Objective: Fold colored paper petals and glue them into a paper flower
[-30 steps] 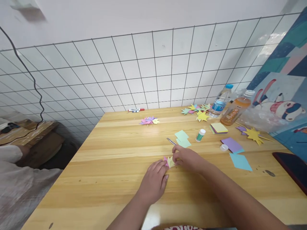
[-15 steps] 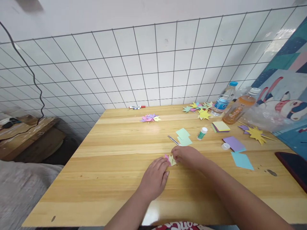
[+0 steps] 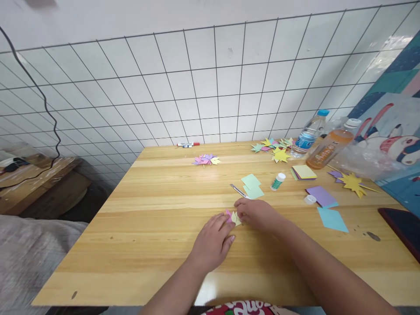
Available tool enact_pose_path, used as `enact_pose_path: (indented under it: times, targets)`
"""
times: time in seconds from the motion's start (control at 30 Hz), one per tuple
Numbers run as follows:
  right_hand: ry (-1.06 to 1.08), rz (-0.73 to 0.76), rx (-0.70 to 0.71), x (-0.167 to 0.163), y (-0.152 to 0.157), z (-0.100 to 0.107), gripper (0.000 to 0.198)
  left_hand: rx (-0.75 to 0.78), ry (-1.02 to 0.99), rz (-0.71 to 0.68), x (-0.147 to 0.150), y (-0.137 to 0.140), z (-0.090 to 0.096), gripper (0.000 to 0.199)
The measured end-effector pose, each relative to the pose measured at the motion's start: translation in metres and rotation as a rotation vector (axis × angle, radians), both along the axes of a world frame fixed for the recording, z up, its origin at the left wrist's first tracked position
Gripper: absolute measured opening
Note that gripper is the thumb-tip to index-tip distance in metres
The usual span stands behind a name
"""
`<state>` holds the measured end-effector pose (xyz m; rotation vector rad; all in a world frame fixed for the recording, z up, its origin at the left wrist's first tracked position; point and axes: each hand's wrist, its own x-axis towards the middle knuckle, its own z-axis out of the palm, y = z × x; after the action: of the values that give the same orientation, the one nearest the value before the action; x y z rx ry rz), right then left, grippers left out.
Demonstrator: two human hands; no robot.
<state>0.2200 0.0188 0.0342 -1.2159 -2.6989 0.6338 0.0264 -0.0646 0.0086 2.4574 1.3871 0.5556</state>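
A small folded paper piece, part pink and part pale yellow (image 3: 235, 218), lies on the wooden table (image 3: 147, 253) between my hands. My left hand (image 3: 212, 241) rests flat over its pink end, fingers stretched out and thumb apart. Bent fingers of my right hand (image 3: 257, 214) close on the yellow end from the right; the fingertips are partly hidden. Just beyond my right hand are a slim cutter knife (image 3: 239, 191) and two pale green paper squares (image 3: 252, 186). A glue stick (image 3: 278, 181) stands uncapped farther right, its white cap (image 3: 310, 199) lying apart.
Folded paper leaves (image 3: 206, 160) lie at the back, with a marker (image 3: 188, 145) behind. Right of these are a star-leaf pile (image 3: 280, 154), a water bottle (image 3: 308, 135), an orange drink bottle (image 3: 333, 146), a paper stack (image 3: 304, 172), purple (image 3: 321, 197) and blue squares (image 3: 333, 219), and a dark phone-like slab (image 3: 400, 232).
The view has shifted slightly. Both hands stay at the folded paper, with only slight finger movement; the left fingers now sit a little farther right over it.
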Motion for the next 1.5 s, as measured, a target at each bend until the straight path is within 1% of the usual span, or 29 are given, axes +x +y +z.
enact_pose_path:
  times: [0.17,0.27,0.4,0.57,0.73,0.9,1.03,1.2,1.4,1.5]
  targets:
    - [-0.044,-0.008,-0.022,0.000,-0.002,0.006,0.011,0.025,-0.004,0.023,0.002,-0.001,-0.001,0.029]
    - [-0.018,-0.055,0.027,0.000,-0.004,0.005,0.004,0.031,0.009,0.027,0.002,-0.001,-0.002,0.028]
    - [0.033,-0.154,0.083,-0.004,-0.005,-0.004,0.021,0.032,0.018,0.029,0.003,0.000,-0.003,0.029]
    - [0.036,-0.201,0.071,-0.010,-0.001,-0.018,0.025,0.014,0.022,0.021,0.003,-0.001,-0.003,0.030]
    - [0.029,-0.201,0.030,-0.010,0.006,-0.019,0.020,0.038,0.028,0.041,0.003,-0.002,-0.002,0.029]
    - [0.114,-0.149,-0.083,-0.005,0.013,-0.015,0.005,0.043,0.041,0.056,0.002,-0.001,-0.002,0.025]
    - [0.176,-0.144,-0.132,-0.004,0.015,-0.013,0.004,0.027,0.045,0.047,0.001,0.000,-0.003,0.025]
    - [0.176,-0.172,-0.127,-0.005,0.011,-0.011,0.009,-0.008,0.042,0.055,0.002,0.001,-0.001,0.024]
    - [0.140,-0.189,-0.106,-0.009,0.008,-0.011,0.005,-0.011,0.050,0.061,0.002,0.001,0.001,0.024]
    - [0.109,-0.209,-0.097,-0.011,0.010,-0.011,0.006,-0.006,0.044,0.054,0.003,0.000,0.001,0.024]
